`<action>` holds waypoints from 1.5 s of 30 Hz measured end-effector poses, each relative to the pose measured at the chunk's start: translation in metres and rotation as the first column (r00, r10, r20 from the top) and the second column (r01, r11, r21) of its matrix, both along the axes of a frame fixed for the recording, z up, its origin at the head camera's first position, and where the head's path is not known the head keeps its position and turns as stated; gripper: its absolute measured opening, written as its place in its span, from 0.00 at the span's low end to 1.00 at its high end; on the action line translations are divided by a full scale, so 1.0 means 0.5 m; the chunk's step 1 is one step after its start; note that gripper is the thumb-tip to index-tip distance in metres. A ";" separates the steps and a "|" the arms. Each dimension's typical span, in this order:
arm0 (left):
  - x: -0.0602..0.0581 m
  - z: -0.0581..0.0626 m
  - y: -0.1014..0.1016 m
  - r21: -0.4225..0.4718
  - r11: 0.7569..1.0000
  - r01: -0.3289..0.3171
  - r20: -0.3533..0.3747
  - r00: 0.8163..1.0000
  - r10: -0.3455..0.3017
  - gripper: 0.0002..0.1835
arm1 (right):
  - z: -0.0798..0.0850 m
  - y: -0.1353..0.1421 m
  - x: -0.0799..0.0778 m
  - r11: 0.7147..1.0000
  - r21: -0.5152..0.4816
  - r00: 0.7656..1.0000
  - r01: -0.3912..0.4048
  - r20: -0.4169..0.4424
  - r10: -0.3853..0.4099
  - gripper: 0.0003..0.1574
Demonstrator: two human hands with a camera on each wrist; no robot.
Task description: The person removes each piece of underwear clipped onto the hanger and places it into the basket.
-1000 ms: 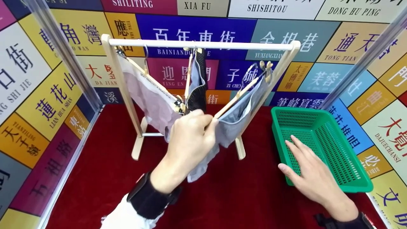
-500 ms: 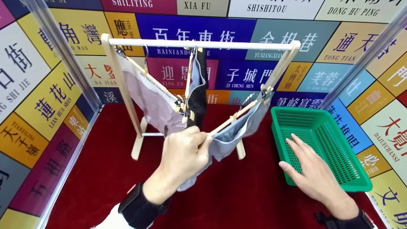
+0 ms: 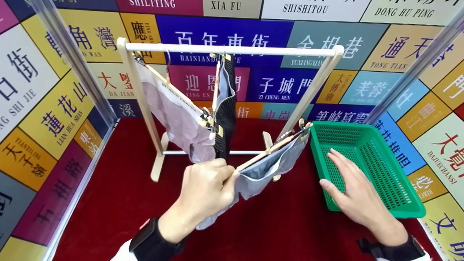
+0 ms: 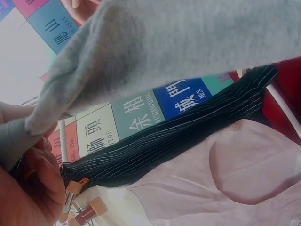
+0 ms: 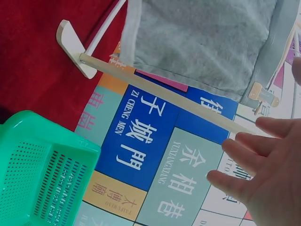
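Note:
In the head view my left hand [image 3: 206, 188] grips one end of a wooden clip hanger [image 3: 255, 156]. Grey underpants [image 3: 259, 183] hang from it, off the rack and tilted with the far end higher. The left wrist view has the grey cloth [image 4: 178, 42] close up beside the curled fingers of that hand [image 4: 28, 188]. My right hand [image 3: 357, 197] is held with fingers extended over the near left side of a green basket [image 3: 413, 210], holding nothing. On the rack [image 3: 232, 48] hang pink underpants [image 3: 174, 123] and a black striped garment [image 3: 227, 119], both on clip hangers.
The rack's wooden side frames stand on a dark red cloth [image 3: 282, 232]. Its lower white bar [image 3: 246, 152] runs behind the garments. Walls with printed street names [image 3: 224, 32] enclose the back and sides, with clear corner posts [image 3: 409, 69].
My left hand has drawn the hanger with the grey underpants down and toward me, away from the rack's rail. The right hand stays nearly still over the basket.

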State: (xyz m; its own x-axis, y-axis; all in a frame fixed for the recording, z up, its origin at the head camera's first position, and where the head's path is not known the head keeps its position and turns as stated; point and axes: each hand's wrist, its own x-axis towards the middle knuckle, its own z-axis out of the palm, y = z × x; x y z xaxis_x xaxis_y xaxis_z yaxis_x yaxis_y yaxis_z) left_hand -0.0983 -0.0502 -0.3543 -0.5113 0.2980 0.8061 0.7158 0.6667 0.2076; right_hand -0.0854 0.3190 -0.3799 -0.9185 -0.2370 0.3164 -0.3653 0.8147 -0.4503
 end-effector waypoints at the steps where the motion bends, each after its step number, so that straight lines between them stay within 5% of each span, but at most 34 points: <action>1: 0.001 -0.001 0.000 -0.001 1.000 0.005 -0.002 1.000 -0.005 0.19 | 0.000 -0.001 -0.001 1.000 -0.012 1.000 -0.003 -0.013 0.003 0.42; 13: 0.012 -0.013 -0.002 -0.007 1.000 0.024 -0.012 1.000 -0.024 0.22 | 0.003 -0.013 -0.044 0.978 -0.198 0.988 -0.059 -0.149 0.029 0.39; 24: 0.023 -0.020 0.000 -0.013 0.998 0.057 -0.015 0.998 -0.057 0.23 | 0.012 -0.039 -0.083 0.918 -0.376 0.989 -0.126 -0.119 0.087 0.29; 38: 0.026 -0.029 0.004 -0.007 0.994 0.108 -0.035 0.993 -0.108 0.24 | 0.010 -0.055 -0.091 0.829 -0.530 0.984 -0.178 -0.077 0.162 0.23; 45: 0.024 -0.034 0.000 -0.013 0.994 0.108 -0.013 0.994 -0.108 0.23 | 0.002 -0.053 -0.089 0.835 -0.529 0.988 -0.150 -0.063 0.138 0.22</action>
